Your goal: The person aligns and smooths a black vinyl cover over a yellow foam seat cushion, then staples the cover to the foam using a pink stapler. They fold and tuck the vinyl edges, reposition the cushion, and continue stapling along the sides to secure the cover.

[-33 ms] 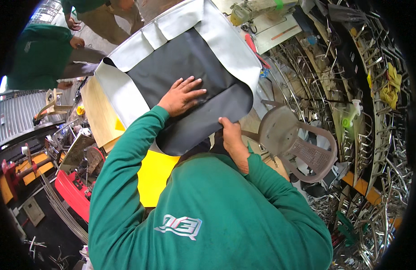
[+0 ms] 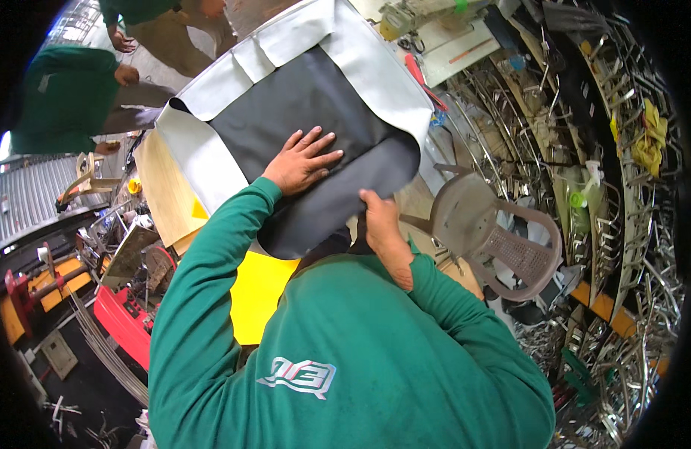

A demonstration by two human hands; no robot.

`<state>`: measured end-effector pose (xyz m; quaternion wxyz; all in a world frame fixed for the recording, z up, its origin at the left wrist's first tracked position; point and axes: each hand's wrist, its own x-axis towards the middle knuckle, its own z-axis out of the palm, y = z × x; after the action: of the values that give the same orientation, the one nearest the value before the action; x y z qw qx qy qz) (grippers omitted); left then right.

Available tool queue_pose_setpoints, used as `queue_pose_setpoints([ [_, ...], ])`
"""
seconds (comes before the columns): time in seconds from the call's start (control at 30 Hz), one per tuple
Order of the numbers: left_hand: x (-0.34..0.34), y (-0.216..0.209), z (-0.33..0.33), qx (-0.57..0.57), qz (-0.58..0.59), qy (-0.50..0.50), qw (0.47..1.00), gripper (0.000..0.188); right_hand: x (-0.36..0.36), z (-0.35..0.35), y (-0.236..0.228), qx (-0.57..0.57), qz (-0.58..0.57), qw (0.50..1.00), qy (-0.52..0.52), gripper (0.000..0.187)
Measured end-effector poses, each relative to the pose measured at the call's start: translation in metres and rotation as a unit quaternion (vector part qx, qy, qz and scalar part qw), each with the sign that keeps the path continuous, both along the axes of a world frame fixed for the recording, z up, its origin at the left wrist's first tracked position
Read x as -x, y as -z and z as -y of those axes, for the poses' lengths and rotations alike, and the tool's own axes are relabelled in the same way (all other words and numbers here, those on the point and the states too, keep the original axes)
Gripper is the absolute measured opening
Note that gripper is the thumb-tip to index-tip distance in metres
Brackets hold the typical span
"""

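A large black sheet [image 2: 286, 105], like leatherette, lies in front of me with broad white borders [image 2: 379, 71] along its far and side edges. Its near part curls over toward my body in a rounded fold. My left hand [image 2: 302, 163] rests flat on the black surface with its fingers spread. At the near right edge, my right hand [image 2: 383, 228] pinches the sheet, thumb on top and the other fingers hidden beneath. The sheet's near edge looks slightly smeared by motion.
A yellow sheet [image 2: 259, 299] hangs below the wooden board [image 2: 162, 179] at left. A brown plastic chair [image 2: 465, 213] stands close to my right arm. Racks of bent metal tubes [image 2: 637, 247] fill the right side. Two people in green [image 2: 69, 90] stand at the far left.
My right hand has shifted slightly left with the near edge of the sheet. My left hand stays in place.
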<state>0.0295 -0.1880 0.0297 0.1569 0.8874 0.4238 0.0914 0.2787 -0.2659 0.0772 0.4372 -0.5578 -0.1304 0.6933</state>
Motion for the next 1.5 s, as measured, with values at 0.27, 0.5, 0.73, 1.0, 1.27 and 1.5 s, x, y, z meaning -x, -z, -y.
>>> queue_pose_setpoints([
  [0.27,0.018,0.039,-0.009,0.068,-0.046,0.010,0.997,0.056,0.008,-0.008,0.043,0.116,-0.007,0.982,-0.150,0.043],
  [0.5,0.020,0.035,-0.011,-0.047,-0.036,0.055,0.997,0.057,0.022,-0.012,0.079,-0.019,0.010,0.995,-0.098,0.030],
  [0.73,0.034,0.044,-0.023,-0.054,-0.053,0.082,0.994,0.055,0.048,-0.018,0.063,0.051,0.059,0.996,-0.033,0.028],
  [1.0,0.040,0.068,-0.015,0.171,0.186,-0.064,0.966,0.053,0.059,-0.020,0.071,0.034,0.098,0.994,-0.042,0.032],
  [1.27,0.039,0.064,-0.023,-0.012,-0.030,0.066,0.997,0.053,0.063,-0.015,0.088,-0.036,0.150,0.987,-0.042,0.032],
  [1.5,0.035,0.060,-0.029,-0.085,-0.035,0.128,0.988,0.053,0.066,-0.012,0.097,-0.042,0.148,0.988,-0.033,0.031],
])
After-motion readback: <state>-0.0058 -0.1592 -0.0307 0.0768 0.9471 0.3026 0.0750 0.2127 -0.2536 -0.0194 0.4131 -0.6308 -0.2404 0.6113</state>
